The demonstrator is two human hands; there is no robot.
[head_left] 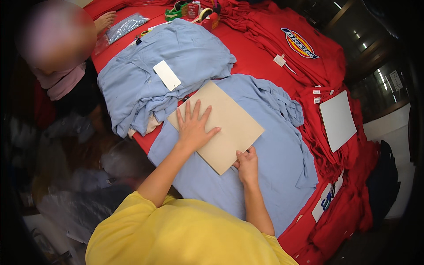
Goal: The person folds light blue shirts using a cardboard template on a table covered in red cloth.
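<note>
A beige rectangular cardboard sheet (234,121) lies at a slant on a light blue shirt (274,172) spread out before me. My left hand (194,128) rests flat on the sheet's left part, fingers spread. At the sheet's near right edge, my right hand (247,165) pinches it between thumb and fingers; some of those fingertips are hidden beneath it. The sheet's far corner reaches a heap of light blue garments (194,48), which has a blank-looking white hang tag (167,75) on top.
Red garments (309,48) cover the table's right side, with a pale grey board (338,121) on them. Blue-handled scissors (327,202) lie at the near right. A green tape dispenser (176,11) stands at the back. Another person (66,81) is at the far left.
</note>
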